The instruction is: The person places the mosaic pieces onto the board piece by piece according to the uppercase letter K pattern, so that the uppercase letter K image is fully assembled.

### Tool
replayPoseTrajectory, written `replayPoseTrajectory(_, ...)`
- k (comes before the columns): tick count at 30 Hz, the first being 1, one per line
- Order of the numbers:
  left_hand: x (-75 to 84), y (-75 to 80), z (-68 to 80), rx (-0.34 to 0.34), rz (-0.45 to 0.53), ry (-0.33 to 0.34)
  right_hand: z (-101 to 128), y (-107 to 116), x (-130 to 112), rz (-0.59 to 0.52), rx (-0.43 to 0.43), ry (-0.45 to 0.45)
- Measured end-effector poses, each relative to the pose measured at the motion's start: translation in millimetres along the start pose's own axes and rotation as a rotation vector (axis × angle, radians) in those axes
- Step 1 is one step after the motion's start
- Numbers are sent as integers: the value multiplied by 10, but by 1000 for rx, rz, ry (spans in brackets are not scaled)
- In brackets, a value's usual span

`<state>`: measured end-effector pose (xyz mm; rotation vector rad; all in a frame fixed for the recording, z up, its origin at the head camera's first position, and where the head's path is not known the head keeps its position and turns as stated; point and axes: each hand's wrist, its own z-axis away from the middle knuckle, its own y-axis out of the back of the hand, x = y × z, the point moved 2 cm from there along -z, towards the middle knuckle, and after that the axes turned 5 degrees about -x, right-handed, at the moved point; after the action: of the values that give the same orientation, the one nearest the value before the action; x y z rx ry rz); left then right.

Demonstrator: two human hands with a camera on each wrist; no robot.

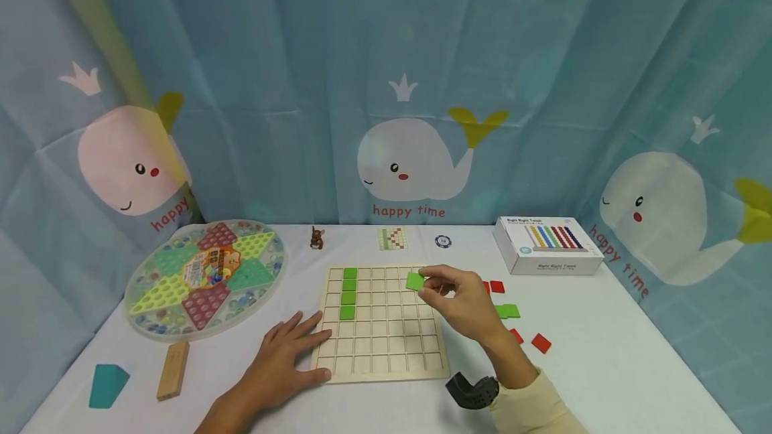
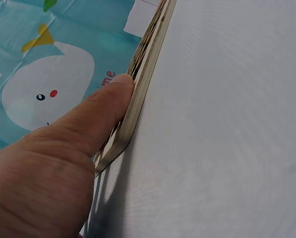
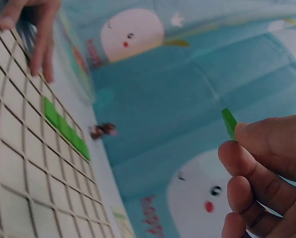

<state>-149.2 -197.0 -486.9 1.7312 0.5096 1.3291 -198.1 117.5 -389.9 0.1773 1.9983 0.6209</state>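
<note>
Green tile (image 1: 414, 280), pinched by the right hand (image 1: 466, 301), could be dropped askew if loosely held (board (image 1: 386, 347) touched by the spread left hand (image 1: 283, 357)).

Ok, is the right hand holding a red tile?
No, the right hand pinches a green tile, while the red tiles lie on the table beside the board.
</note>
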Motion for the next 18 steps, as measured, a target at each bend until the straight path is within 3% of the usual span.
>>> replayPoseTrajectory(18, 21, 10, 6, 5, -19, -1, -150, -857, 137, -27, -215, -41)
